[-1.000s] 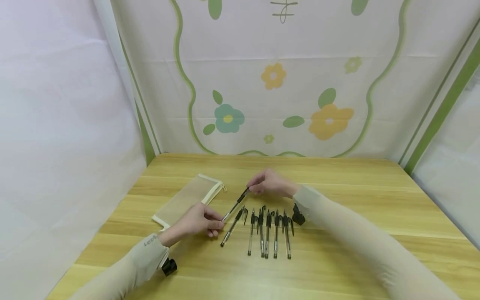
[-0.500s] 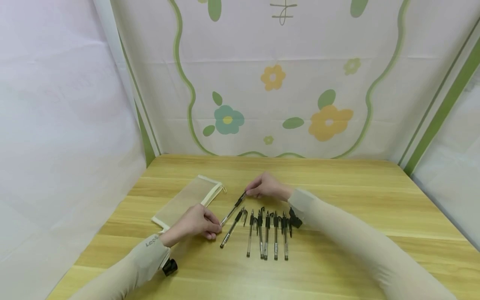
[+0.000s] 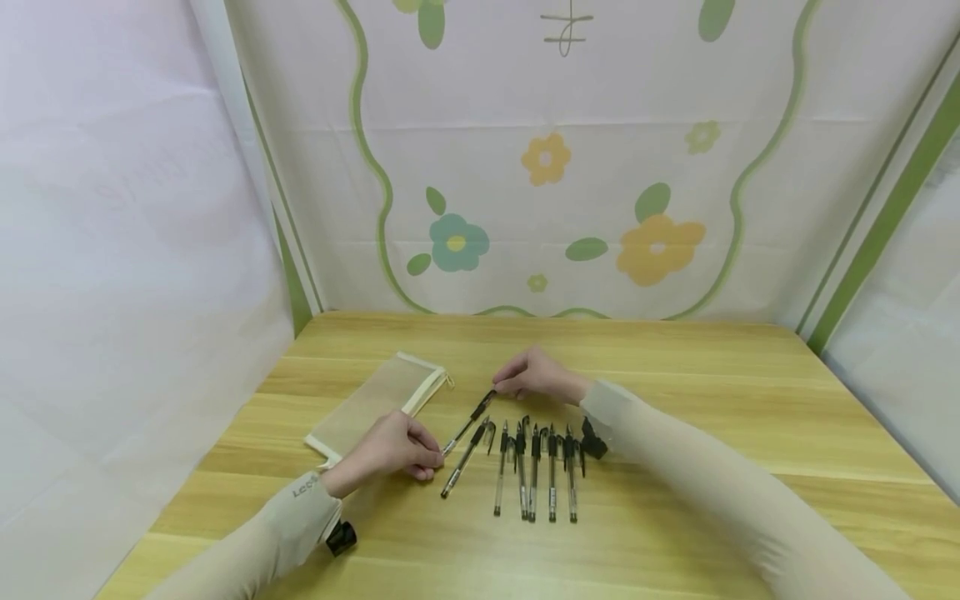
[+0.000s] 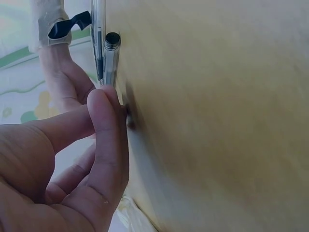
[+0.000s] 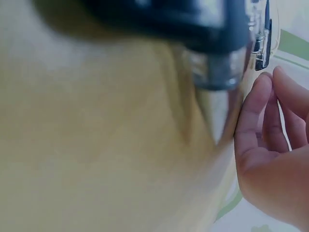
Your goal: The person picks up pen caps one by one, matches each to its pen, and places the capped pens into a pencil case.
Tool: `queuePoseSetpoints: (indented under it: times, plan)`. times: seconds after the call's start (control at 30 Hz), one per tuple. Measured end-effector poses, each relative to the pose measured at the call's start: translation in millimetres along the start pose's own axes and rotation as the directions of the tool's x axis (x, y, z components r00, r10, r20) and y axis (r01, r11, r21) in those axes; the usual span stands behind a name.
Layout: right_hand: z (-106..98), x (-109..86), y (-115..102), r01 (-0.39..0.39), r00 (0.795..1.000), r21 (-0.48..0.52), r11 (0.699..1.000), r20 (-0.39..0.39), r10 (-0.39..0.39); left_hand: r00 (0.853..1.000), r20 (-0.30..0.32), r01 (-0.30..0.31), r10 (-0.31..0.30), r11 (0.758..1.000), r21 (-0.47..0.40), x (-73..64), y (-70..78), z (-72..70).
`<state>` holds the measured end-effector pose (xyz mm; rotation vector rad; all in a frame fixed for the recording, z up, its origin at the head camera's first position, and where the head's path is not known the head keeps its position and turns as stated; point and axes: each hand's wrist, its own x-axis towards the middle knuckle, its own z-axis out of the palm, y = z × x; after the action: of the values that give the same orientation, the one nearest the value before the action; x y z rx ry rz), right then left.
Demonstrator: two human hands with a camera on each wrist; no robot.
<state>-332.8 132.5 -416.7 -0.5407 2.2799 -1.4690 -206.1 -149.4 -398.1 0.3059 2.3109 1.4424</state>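
**Pen [image 3: 471,421] gripped at both ends**

The pen lies on a slant between the two hands, left of the other pens; whether it touches the counter [image 3: 525,567] cannot be told. Left hand [image 3: 397,442]: thumb and finger pressed together, pinching the clear barrel end. Right hand [image 3: 538,377]: fingertips brought together, pinching the black end farther from the person. Judgement: holding a slim, round barrel at both ends likely stops it rolling or pivoting and lets its angle be set finely.

Just beside it, a neighbouring pen [image 3: 466,457] lies at a similar slant, tip away from the person. To its right, five pens [image 3: 533,479] lie nearly parallel, tips also away. Black-clipped caps [image 3: 491,435] lie near the upper ends, presumably so each stays by its own pen.

A mesh pouch [image 3: 367,407] lies flat, partly behind the left hand, its zip edge facing the pens. This placing probably leaves the right side free. Beyond: flower-printed backdrop [image 3: 495,167].
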Motion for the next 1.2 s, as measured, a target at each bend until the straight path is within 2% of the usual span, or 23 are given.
queuePoseSetpoints:
  times: [0.13, 0.27, 0.4, 0.57, 0.77, 0.93, 1.07, 1.2]
  plan:
    - [-4.6, -6.5, -5.0, 0.01, 1.0, -0.03, 1.0, -0.026, -0.01, 1.0, -0.002, -0.015, 0.015, 1.0, -0.002, -0.9, 1.9, -0.4]
    - [-8.5, -14.6, -10.3, 0.024, 0.999, -0.04, 0.999, -0.04, -0.025, 0.998, -0.014, -0.069, 0.069, 0.997, 0.023, -0.6, 4.5, -0.5]
    - [-8.8, -23.8, -14.2, 0.038, 0.999, 0.009, 0.999, -0.032, -0.038, 0.99, -0.035, -0.133, 0.134, 0.991, 0.028, -1.1, 11.1, 3.9]
    - [-4.9, -44.7, -27.0, 0.038, 0.999, 0.086, 0.996, -0.036, -0.035, 0.979, -0.093, -0.186, 0.181, 0.981, -0.05, -3.9, 23.1, 13.9]
    - [-3.5, -75.9, -46.3, 0.07, 0.993, 0.261, 0.963, -0.106, -0.044, 0.969, -0.191, -0.177, 0.156, 0.979, -0.102, -7.4, 31.8, 22.9]
    - [-4.6, -96.3, -56.8, 0.099, 0.984, 0.329, 0.939, -0.175, -0.043, 0.957, -0.248, -0.175, 0.149, 0.981, -0.086, -5.4, 31.7, 28.2]
    - [-2.1, -106.4, -57.9, 0.102, 0.984, 0.365, 0.926, -0.174, -0.04, 0.957, -0.242, -0.177, 0.158, 0.983, -0.057, -2.8, 26.2, 32.2]
    - [1.2, -113.1, -54.2, 0.101, 0.985, 0.381, 0.919, -0.165, -0.04, 0.967, -0.198, -0.167, 0.161, 0.986, -0.016, -3.3, 18.9, 33.5]
